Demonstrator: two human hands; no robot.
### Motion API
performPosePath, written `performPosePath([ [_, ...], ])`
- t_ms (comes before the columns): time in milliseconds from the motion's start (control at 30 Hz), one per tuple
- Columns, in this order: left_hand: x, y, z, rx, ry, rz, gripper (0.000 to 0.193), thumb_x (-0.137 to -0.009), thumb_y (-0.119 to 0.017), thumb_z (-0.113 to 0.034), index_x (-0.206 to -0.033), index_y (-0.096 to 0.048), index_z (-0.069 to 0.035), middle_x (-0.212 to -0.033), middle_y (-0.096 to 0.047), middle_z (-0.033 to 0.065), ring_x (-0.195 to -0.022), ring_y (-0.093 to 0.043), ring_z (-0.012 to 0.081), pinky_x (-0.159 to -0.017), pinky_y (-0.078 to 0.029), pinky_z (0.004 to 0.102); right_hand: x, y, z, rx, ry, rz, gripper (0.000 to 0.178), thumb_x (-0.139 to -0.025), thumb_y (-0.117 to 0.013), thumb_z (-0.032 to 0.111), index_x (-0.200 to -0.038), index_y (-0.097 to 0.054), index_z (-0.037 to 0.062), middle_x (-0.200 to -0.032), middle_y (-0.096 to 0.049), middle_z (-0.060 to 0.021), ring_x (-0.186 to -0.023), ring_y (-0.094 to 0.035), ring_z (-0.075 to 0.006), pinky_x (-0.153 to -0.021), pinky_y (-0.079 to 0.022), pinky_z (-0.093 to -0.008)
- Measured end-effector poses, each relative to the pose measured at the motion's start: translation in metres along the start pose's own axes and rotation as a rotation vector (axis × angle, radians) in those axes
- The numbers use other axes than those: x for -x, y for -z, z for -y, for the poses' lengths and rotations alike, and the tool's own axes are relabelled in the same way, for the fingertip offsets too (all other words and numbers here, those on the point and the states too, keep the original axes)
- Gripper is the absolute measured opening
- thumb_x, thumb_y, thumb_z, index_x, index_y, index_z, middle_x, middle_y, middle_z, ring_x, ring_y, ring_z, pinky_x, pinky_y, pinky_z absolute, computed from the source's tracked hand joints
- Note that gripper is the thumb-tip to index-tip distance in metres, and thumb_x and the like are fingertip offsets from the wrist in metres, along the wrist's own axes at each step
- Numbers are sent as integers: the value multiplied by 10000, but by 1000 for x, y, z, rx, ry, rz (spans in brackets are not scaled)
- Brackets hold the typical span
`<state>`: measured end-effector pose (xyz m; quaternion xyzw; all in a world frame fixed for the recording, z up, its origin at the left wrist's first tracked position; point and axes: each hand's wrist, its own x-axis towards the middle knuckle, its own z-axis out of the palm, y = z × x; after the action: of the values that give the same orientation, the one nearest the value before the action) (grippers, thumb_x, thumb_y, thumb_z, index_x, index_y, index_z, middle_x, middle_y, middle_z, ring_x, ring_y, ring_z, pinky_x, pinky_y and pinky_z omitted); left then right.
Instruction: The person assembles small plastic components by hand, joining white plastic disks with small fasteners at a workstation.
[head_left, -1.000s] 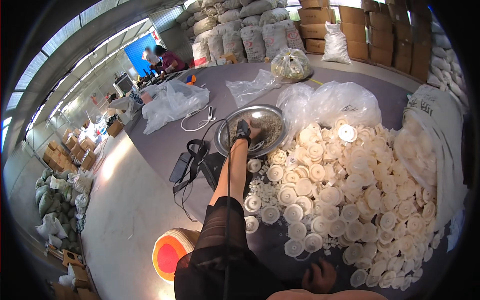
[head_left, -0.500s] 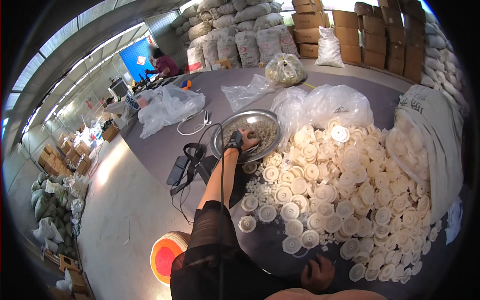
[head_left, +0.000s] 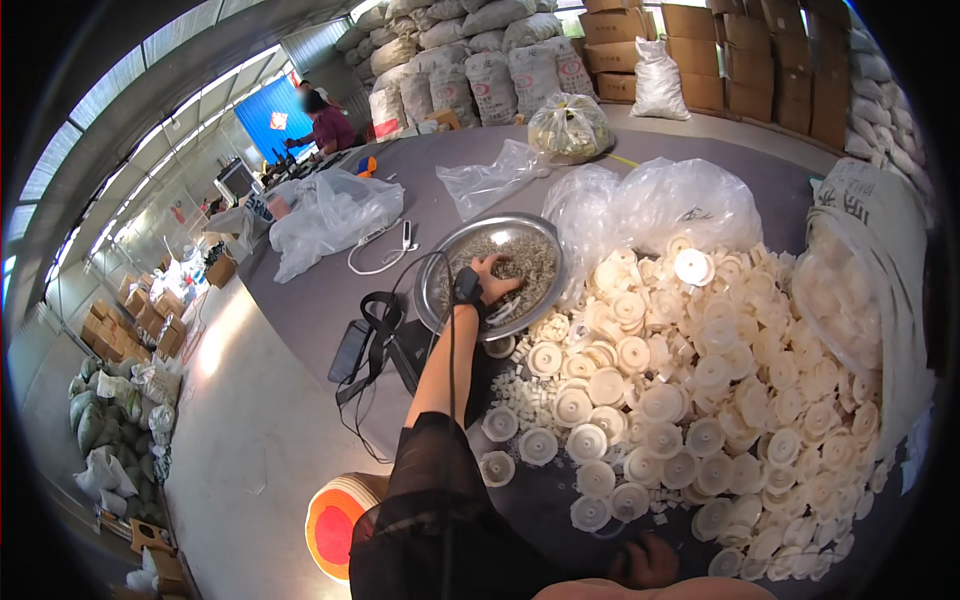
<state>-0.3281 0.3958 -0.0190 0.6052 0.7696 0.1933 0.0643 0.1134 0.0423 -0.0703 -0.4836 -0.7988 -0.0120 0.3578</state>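
Observation:
My left hand (head_left: 493, 281) reaches into a round metal bowl (head_left: 428, 285) of small greyish-brown pieces (head_left: 530, 262). Its fingers are spread over the pieces, with nothing visibly held; the fingertips are partly sunk among them. A dark watch-like band (head_left: 467, 286) sits on that wrist. Low in the picture, my right hand (head_left: 645, 562) rests in shadow at the near edge of the grey table (head_left: 560, 500), close to the heap of round cream plastic wheel-like parts (head_left: 660, 400); how its fingers are held is unclear. Small white pieces (head_left: 522, 398) lie between bowl and heap.
Clear plastic bags (head_left: 690, 205) lie behind the heap, and a large white sack (head_left: 865, 270) stands at right. Left of my forearm are a black strap bag (head_left: 405, 350), phone-like device (head_left: 350, 350) and cable. A round orange-red stool (head_left: 335, 530) stands below. One person (head_left: 330, 125) works far off.
My left hand has spread its fingers wider over the small pieces in the bowl. My right hand has sunk slightly lower into shadow. The whole view has shifted a little.

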Motion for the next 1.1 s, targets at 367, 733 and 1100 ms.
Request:
performPosePath([
  [367, -12, -6, 13, 12, -75, -8, 939, -504, -727, -574, -1292, -454, -144, -1305, -372, 281, -1138, -448, 417, -944, -391, 448, 7, 7, -8, 6, 31, 128, 208, -758, -616, 212, -953, -624, 139, -1068, -591, -101, -915, -558, -280, -790, -454, -426],
  [733, 10, 2, -21, 131, -84, -172, 584, -567, -750, -268, -1108, -590, -117, -1085, -478, 237, -984, -515, 392, -852, -455, 425, -5, 10, 8, 46, -71, 71, 182, -767, -610, 197, -929, -641, 119, -1039, -598, -127, -879, -567, -297, -763, -467, -428],
  [1100, -3, 5, -8, 502, -11, -610, 499, -631, -679, -299, -1082, -605, -99, -1139, -473, 231, -1041, -501, 364, -897, -418, 406, -4, 11, 5, 14, -50, 112, 227, -778, -615, 224, -981, -636, 124, -1036, -597, -103, -916, -560, -293, -786, -457, -438],
])
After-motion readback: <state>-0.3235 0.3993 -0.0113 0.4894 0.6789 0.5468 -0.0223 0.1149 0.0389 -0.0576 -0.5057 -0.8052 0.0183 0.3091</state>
